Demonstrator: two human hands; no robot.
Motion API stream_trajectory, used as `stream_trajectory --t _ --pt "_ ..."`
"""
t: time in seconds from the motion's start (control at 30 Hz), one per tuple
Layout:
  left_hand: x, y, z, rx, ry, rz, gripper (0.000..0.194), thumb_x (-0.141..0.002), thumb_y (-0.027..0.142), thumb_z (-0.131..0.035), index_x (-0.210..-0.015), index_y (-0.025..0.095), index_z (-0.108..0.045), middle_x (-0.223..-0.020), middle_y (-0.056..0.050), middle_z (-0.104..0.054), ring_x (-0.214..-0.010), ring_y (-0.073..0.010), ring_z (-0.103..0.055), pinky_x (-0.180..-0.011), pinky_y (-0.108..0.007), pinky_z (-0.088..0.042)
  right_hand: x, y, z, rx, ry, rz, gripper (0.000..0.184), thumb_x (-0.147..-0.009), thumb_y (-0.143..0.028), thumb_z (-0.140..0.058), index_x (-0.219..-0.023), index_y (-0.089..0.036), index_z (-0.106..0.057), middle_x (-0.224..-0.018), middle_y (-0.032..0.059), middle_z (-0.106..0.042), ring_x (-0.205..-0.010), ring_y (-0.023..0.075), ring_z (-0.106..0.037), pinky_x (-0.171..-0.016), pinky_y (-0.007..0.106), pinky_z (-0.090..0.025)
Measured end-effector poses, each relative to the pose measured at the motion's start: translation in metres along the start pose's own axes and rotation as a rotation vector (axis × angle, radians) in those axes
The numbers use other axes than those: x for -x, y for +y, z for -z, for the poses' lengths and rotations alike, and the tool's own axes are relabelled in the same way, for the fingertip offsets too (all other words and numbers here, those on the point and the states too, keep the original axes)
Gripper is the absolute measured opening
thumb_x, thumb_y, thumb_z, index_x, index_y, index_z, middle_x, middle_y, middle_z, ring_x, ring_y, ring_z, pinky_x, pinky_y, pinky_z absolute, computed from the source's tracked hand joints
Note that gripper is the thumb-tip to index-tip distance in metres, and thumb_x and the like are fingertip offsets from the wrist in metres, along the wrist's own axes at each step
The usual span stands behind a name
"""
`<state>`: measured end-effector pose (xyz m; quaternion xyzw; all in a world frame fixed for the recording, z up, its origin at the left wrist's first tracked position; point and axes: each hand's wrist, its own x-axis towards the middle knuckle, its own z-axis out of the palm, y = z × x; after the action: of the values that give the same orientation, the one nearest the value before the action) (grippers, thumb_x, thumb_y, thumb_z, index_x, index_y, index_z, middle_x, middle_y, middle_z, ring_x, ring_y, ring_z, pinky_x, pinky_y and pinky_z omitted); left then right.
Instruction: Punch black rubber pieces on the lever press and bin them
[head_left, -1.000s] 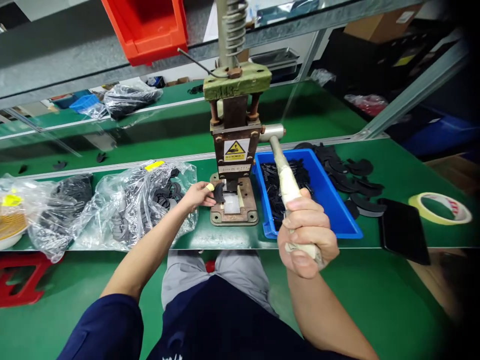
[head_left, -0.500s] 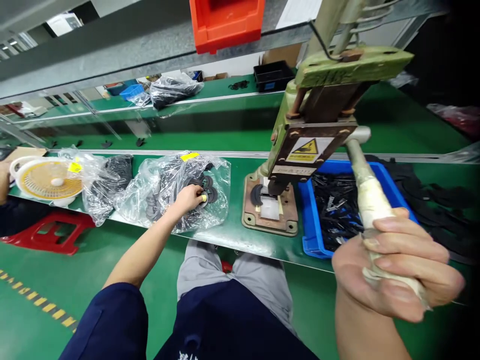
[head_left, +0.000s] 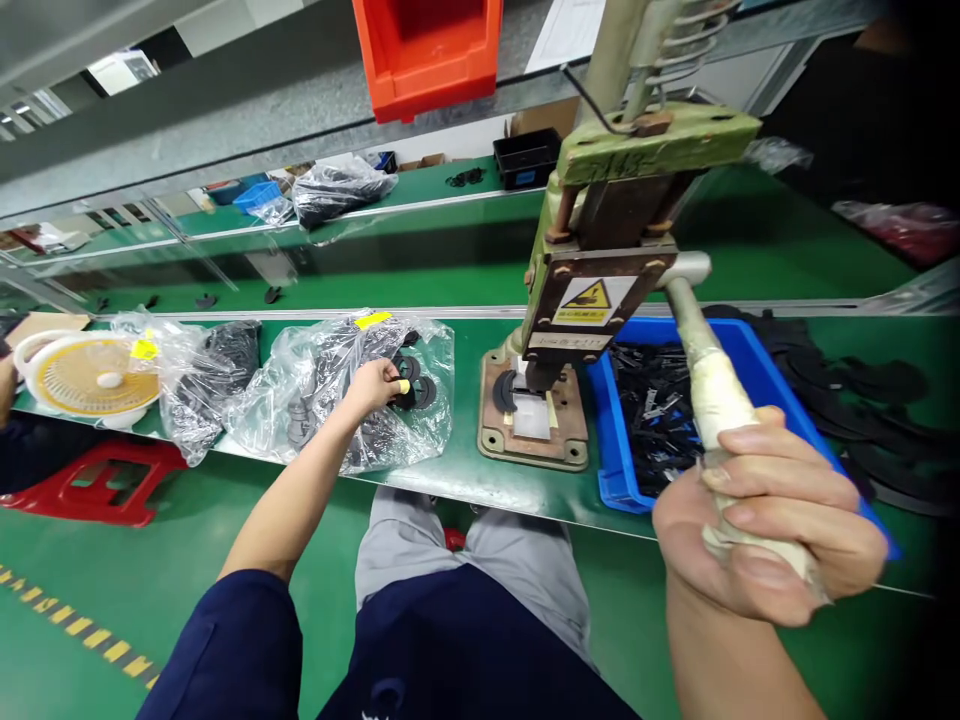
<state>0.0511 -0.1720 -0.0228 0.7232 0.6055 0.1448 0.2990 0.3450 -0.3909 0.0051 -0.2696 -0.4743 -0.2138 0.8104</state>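
My right hand [head_left: 772, 520] is wrapped around the tape-covered lever handle [head_left: 716, 395] of a green hand press [head_left: 600, 230]. Beneath the ram, a black crescent-shaped part [head_left: 507, 393] lies on the press's base plate [head_left: 491, 440], beside a light metal block [head_left: 531, 415]. My left hand [head_left: 373, 386] is over a clear plastic bag [head_left: 439, 430], its fingers pinched together at a small black part [head_left: 405, 399], whose outline is partly hidden. Something yellow covers one fingertip. Round dark parts [head_left: 424, 390] lie on the bag by the fingers.
Right of the press stands a blue bin [head_left: 611, 440] of black pieces, with black curved parts [head_left: 862, 380] behind it. Leftward are another filled bag [head_left: 217, 370] and a yellow-white fan [head_left: 90, 375], near another person's hand [head_left: 6, 380]. An orange bin [head_left: 435, 90] hangs overhead.
My left hand has drawn back slightly and up over the round parts. My right hand still grips the lever, at about the same height. The whole view has shifted a little.
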Motion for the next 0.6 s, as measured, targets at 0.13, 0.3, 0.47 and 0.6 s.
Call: stream_trajectory --t 0.13,0.3,0.47,0.6 --pt "0.007 0.010 0.002 0.716 -0.059 0.170 0.023 -0.075 0.005 -0.074 -0.093 0.013 -0.061 -0.065 0.002 -0.062 -0.058 -0.0111 -0.063 -0.062 -0.024 -0.055 -0.001 -0.002 0.000 0.018 0.003 -0.033 0.032 -0.062 -0.037 -0.052 -0.048 -0.021 -0.029 -0.052 -0.0017 -0.047 -0.061 0.0176 -0.054 -0.081 0.048 -0.047" --pt "0.020 0.028 -0.013 1.013 -0.212 0.234 0.037 -0.069 -0.002 -0.076 -0.103 0.009 -0.067 -0.081 -0.005 -0.070 -0.067 -0.0104 -0.068 -0.065 -0.020 -0.059 0.000 -0.007 -0.001 0.035 -0.022 -0.054 0.028 -0.065 -0.036 -0.053 -0.051 -0.021 -0.033 -0.056 -0.0010 -0.049 -0.065 0.0180 -0.056 -0.086 0.049 -0.048" --pt "0.022 0.052 -0.038 1.065 -0.347 0.225 0.020 -0.070 0.001 -0.075 -0.080 0.010 -0.060 -0.073 -0.004 -0.068 -0.071 -0.0158 -0.073 -0.070 -0.026 -0.062 -0.001 -0.015 0.001 0.035 -0.065 -0.097 0.019 -0.072 -0.035 -0.056 -0.061 -0.022 -0.047 -0.064 -0.0022 -0.056 -0.074 0.0182 -0.059 -0.094 0.050 -0.048" --pt "0.017 0.077 -0.059 1.001 -0.348 0.227 0.023 -0.075 0.008 -0.074 -0.075 0.013 -0.052 -0.066 -0.001 -0.065 -0.061 -0.0142 -0.071 -0.053 -0.019 -0.058 -0.002 -0.019 0.009 0.054 -0.156 -0.146 0.012 -0.077 -0.034 -0.056 -0.072 -0.023 -0.054 -0.071 -0.0022 -0.059 -0.084 0.0200 -0.061 -0.100 0.053 -0.046"
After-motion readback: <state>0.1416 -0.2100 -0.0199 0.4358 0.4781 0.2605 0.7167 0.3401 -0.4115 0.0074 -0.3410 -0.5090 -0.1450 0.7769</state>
